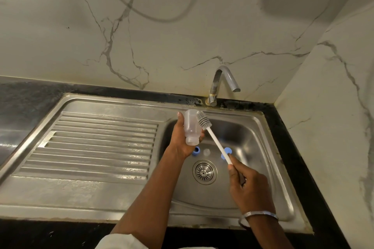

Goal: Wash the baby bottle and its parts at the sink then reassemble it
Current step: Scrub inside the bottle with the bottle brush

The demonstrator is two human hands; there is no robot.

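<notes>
My left hand (pixel 180 137) grips the clear baby bottle (pixel 191 127) over the sink basin, its threaded neck pointing down towards me. My right hand (pixel 245 186) holds the white handle of a bottle brush (pixel 214 139). The brush's grey silicone head lies against the outside of the bottle near its base. On the basin floor lie a blue ring (pixel 196 151), a clear teat (pixel 206 151) and a blue cap (pixel 226 152), partly behind the brush handle.
The steel sink (pixel 263 168) has a round drain strainer (pixel 204 172) in the middle and a ribbed drainboard (pixel 97 147) to the left. A chrome tap (pixel 222 83) stands behind the basin with no water running. A marble wall closes the right side; cables hang above.
</notes>
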